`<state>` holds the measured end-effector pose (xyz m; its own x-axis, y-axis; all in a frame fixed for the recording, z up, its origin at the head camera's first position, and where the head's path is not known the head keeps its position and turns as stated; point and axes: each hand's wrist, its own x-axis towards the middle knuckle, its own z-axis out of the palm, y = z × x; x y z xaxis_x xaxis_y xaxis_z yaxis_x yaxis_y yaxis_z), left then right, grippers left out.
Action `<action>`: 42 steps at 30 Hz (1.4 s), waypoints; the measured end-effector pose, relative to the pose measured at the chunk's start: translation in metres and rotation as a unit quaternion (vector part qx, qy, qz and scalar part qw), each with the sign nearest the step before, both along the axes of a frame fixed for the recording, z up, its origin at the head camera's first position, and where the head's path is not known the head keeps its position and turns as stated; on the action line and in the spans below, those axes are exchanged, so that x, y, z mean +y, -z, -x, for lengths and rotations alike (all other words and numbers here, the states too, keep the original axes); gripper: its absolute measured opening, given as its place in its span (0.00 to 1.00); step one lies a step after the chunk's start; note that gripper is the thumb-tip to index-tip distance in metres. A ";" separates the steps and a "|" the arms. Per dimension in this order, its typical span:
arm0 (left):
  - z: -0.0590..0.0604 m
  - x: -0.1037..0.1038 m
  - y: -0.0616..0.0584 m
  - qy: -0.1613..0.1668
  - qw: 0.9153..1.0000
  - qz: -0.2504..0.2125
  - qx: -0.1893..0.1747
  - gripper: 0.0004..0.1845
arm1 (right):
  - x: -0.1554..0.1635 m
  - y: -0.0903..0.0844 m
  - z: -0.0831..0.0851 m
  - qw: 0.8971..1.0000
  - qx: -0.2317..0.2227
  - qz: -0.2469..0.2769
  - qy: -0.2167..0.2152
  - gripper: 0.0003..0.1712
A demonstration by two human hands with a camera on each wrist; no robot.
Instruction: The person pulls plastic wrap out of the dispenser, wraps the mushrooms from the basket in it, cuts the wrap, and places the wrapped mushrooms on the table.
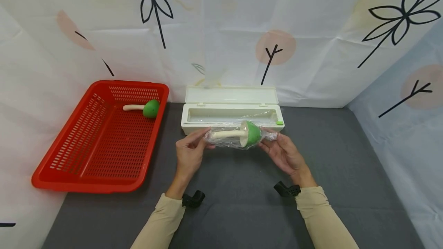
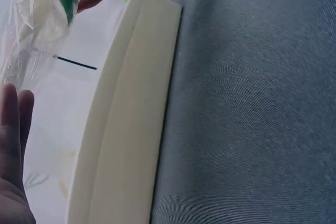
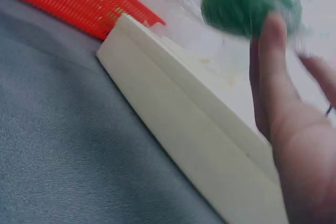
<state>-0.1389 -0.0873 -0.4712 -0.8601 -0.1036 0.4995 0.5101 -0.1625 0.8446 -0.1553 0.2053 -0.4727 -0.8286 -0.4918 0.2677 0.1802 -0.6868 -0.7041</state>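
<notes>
1. While the head view shows both hands raised just near of the open cream film dispenser, the left hand pinches the stem end of a green-capped toy mushroom wrapped in clear film, and the right hand pinches the twisted film tail at the cap end. The mushroom hangs level between them, above the grey mat. The film looks loose, so it could unwind if either pinch slackens, and the toy could drop onto the dispenser's edge. A second mushroom lies in the red basket at the far left, well apart.

2. In the left wrist view the wrapped mushroom shows at the upper left with the film bunched below it; only the straight fingertips of the left hand are in frame, so its grip cannot be judged here. The film appears crumpled, and pulling harder could tear it.

3. In the right wrist view the green cap is blurred, with the right hand's fingers reaching up beside it. The dispenser lies close underneath, so the trailing film could snag on it.
</notes>
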 end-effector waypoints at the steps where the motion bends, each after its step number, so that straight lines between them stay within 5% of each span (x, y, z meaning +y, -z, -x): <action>1: 0.000 0.000 -0.001 -0.002 1.000 0.004 -0.006 0.12 | 0.001 0.002 0.001 0.999 -0.004 0.027 -0.018 0.22; 7: -0.003 0.002 -0.007 0.008 0.999 0.035 -0.039 0.14 | 0.002 0.015 0.005 0.994 -0.034 0.097 -0.044 0.31; 12: -0.003 0.003 -0.011 0.013 0.998 0.009 -0.059 0.13 | -0.002 0.016 0.006 0.991 -0.041 0.122 -0.034 0.32; 17: -0.004 0.003 -0.012 0.025 0.997 0.036 -0.062 0.14 | -0.013 0.008 0.005 0.998 -0.020 0.013 0.051 0.22; 21: -0.005 0.002 -0.012 0.051 0.995 0.066 -0.062 0.17 | -0.022 -0.001 0.005 0.992 -0.014 -0.076 0.104 0.23; 27: -0.003 0.002 -0.010 0.071 0.995 0.053 -0.048 0.14 | -0.024 -0.005 0.006 0.988 0.005 -0.118 0.098 0.30; 30: -0.002 0.002 -0.012 0.061 0.995 0.045 -0.071 0.17 | -0.027 -0.007 0.005 0.984 0.042 -0.143 0.098 0.30; 34: -0.002 0.001 -0.016 0.092 0.986 0.029 -0.134 0.28 | -0.033 -0.010 0.004 0.971 0.077 -0.190 0.125 0.29; 37: -0.001 0.000 -0.018 0.118 0.976 0.055 -0.177 0.26 | -0.035 -0.011 0.003 0.958 0.108 -0.229 0.137 0.34; 42: -0.001 0.001 -0.020 0.104 0.974 0.116 -0.161 0.17 | -0.036 -0.015 0.001 0.906 0.178 -0.342 0.178 0.35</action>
